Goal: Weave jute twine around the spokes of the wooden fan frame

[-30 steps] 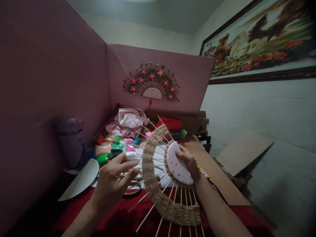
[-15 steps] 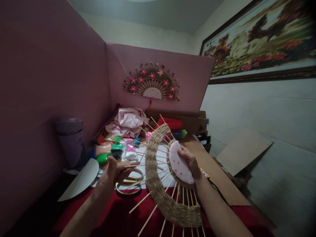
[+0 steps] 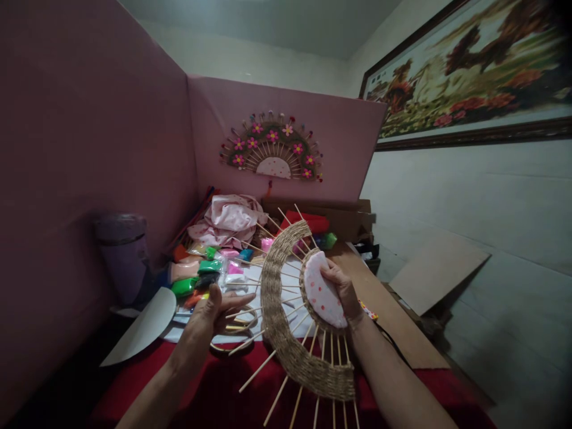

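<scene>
A half-round fan frame of woven twine (image 3: 272,298) is held up on its side in front of me. Thin wooden sticks (image 3: 263,370) radiate through the twine band, with bare tips beyond its outer edge. My right hand (image 3: 342,289) grips the white half-round pad (image 3: 322,292) with red spots at the fan's centre, thumb on its face. At the fan's left, my left hand (image 3: 218,310) has thumb raised and a finger stretched towards the stick tips. Whether that finger touches a stick, I cannot tell. Behind that hand, a ring-shaped roll (image 3: 230,348) is partly hidden.
On the table with its red cloth (image 3: 192,387) lie several coloured clay packets (image 3: 210,266), pink fabric (image 3: 232,217) and a cardboard sheet (image 3: 402,330). A white half-disc (image 3: 143,330) and a purple bottle (image 3: 123,256) stand left. A flower-decorated fan (image 3: 272,149) hangs on the pink panel.
The fan frame has turned slightly in my right hand, its lower end swinging a little left. My left hand has shifted slightly right and down, its finger still stretched out.
</scene>
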The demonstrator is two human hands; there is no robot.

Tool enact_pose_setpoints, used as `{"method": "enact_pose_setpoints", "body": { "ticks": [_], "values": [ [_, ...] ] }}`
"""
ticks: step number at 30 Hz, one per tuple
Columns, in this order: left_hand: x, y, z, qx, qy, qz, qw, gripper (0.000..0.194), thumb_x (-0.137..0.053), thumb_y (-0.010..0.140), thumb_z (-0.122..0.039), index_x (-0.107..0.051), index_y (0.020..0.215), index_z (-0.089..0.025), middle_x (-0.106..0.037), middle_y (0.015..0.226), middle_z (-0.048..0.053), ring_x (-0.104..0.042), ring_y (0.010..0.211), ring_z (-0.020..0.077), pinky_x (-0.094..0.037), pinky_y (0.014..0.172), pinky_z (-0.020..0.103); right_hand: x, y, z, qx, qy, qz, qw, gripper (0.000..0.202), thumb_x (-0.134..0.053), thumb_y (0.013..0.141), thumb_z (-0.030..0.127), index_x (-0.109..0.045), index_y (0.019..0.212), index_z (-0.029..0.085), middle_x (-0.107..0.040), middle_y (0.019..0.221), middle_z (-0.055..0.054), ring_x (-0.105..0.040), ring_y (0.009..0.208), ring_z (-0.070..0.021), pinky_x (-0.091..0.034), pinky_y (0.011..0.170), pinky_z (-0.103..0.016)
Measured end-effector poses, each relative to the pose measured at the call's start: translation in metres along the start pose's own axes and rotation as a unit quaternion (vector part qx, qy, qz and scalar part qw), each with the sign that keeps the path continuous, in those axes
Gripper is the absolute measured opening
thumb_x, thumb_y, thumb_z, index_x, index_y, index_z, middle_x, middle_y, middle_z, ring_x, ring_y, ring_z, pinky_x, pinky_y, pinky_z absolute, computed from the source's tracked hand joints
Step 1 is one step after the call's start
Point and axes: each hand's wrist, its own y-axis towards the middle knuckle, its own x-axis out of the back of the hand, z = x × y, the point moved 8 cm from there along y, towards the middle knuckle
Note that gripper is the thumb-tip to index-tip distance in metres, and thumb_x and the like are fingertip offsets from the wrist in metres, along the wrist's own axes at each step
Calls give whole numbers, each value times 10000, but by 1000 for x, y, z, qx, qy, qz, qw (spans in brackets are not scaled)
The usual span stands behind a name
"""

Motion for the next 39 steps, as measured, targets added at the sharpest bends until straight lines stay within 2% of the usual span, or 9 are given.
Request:
{"method": "enact_pose_setpoints", "body": {
  "ticks": [3,8,10,16,19,21,30,34,39],
  "values": [
    [3,1,-5,-27,43,-3,999,724,-312,748,-692,-709,898,-105,-666,969,163,-608,929,296,-529,701,418,0,0,1,-2,-12,-3,1000,195,-634,702,291,-602,867,192,-625,707,5,-539,543,-110,-418,510,-207],
    [-3,-10,-29,-160,205,-3,966,487,-365,851,-493,-692,966,-152,-647,867,91,-603,825,206,-491,710,323,1,1,2,0,-13,-20,1000,213,-655,676,285,-605,853,179,-619,692,6,-532,544,-107,-412,504,-206],
    [-10,-19,-43,-230,312,-16,921,410,-368,874,-415,-687,965,-175,-600,759,55,-577,734,163,-458,642,273,2,2,3,2,-17,-26,1000,213,-661,671,279,-606,848,175,-616,686,7,-532,544,-108,-411,502,-206],
    [-30,-36,-68,-369,580,-95,721,274,-426,856,-343,-671,924,-241,-513,679,11,-502,646,131,-353,565,243,6,4,5,6,-22,-36,999,236,-659,673,287,-616,875,170,-637,704,-3,-553,557,-120,-428,521,-219],
    [-35,-34,-72,-397,627,-122,660,247,-456,841,-324,-653,965,-242,-544,717,17,-520,692,145,-358,593,252,10,5,9,12,-29,-46,998,241,-670,657,292,-621,856,164,-644,704,-10,-562,565,-128,-435,524,-228],
    [-40,-28,-74,-408,638,-130,640,225,-463,837,-300,-652,939,-233,-559,721,19,-530,703,149,-358,594,254,14,7,14,25,-32,-59,997,251,-678,648,283,-622,861,162,-649,718,-13,-570,579,-134,-442,531,-231],
    [-78,23,-85,-443,624,-100,636,233,-440,846,-240,-669,883,-215,-623,723,28,-554,659,149,-341,547,255,58,19,33,116,1,-157,981,266,-685,622,272,-608,864,192,-653,710,17,-589,585,-140,-474,560,-253],
    [-85,37,-77,-460,588,-69,661,234,-445,851,-244,-667,919,-214,-659,785,29,-589,697,149,-375,583,251,67,24,29,118,7,-163,980,315,-692,610,283,-596,895,187,-664,734,4,-606,598,-165,-489,569,-289],
    [-77,32,-69,-495,501,-65,707,228,-449,853,-212,-649,962,-201,-675,872,36,-602,764,144,-417,667,241,66,24,26,121,17,-167,978,285,-692,622,274,-599,875,182,-655,679,13,-598,564,-151,-486,537,-267]
  ]
}}
